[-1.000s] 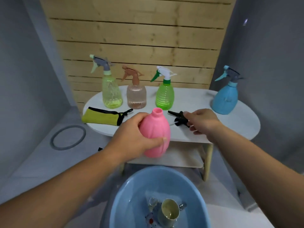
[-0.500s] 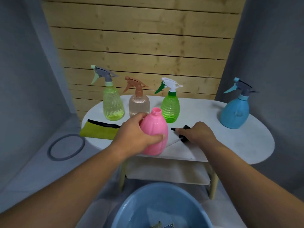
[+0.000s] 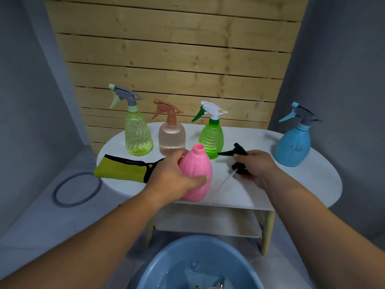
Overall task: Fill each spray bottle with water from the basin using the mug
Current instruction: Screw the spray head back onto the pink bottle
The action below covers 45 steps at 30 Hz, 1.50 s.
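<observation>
Fingers of left hand point(image 3: 170, 178) wrap upright pink bottle point(image 3: 199, 163) | right hand point(image 3: 257, 165) grips black sprayer head point(image 3: 239, 150) over table point(image 3: 295, 184)

Forearms outstretched, left hand point(image 3: 177, 180) gripping, right hand point(image 3: 257, 166) grasping

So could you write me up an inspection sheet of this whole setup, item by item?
Surface: white oval table, with a lower shelf beneath.
Job's things: pink bottle, upright near the front edge, neck open; black spray head off it, its tube slanting over the table; yellow-green bottle, brown-tinted bottle, green bottle and blue bottle stand behind with spray heads on; blue basin on the floor, holding water.
Clutter: yellow-green cloth with black trim on the table; grey ring on the floor.
Hands: left hand grips the pink bottle; right hand holds the black spray head.
Cables: nothing seen.
Surroundings: wooden slat wall behind, grey walls at both sides.
</observation>
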Each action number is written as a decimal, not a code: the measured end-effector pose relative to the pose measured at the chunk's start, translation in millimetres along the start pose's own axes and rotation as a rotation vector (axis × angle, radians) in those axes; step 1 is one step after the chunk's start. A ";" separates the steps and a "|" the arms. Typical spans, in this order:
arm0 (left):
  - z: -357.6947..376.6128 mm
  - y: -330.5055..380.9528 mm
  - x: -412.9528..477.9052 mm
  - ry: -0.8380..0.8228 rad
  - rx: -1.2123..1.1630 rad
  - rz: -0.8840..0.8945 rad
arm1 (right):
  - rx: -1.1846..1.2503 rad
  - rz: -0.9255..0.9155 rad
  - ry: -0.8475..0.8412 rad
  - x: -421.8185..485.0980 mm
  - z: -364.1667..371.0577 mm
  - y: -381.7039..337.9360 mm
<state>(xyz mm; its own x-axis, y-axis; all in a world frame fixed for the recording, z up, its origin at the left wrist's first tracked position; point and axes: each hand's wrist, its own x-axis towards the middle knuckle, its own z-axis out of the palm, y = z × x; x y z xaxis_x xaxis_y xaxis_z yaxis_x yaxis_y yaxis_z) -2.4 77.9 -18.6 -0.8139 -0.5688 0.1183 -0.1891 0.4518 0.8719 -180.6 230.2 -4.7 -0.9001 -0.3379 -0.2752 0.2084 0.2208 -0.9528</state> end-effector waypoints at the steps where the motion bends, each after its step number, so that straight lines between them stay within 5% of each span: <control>1: 1.0 -0.1 0.2 -0.011 -0.011 -0.005 | 0.022 -0.023 -0.001 -1.0 -3.6 -6.6; 13: 14.8 2.1 3.0 -0.062 -0.066 -0.013 | 0.399 -0.630 0.168 -53.6 -23.0 -103.1; 25: 22.0 6.2 5.4 -0.081 -0.161 -0.030 | 0.286 -0.696 0.121 -55.0 -2.1 -91.0; 45: 22.3 -10.1 6.9 -0.140 -0.277 -0.019 | -0.195 -0.762 -0.324 -44.1 32.5 -35.3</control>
<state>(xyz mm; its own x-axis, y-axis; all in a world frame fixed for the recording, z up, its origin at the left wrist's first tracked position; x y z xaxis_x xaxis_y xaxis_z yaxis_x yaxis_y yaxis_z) -18.4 84.7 -37.3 -0.8833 -0.4660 0.0510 -0.0637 0.2271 0.9718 -135.7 207.5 36.9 -0.6076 -0.6971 0.3807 -0.5063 -0.0293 -0.8618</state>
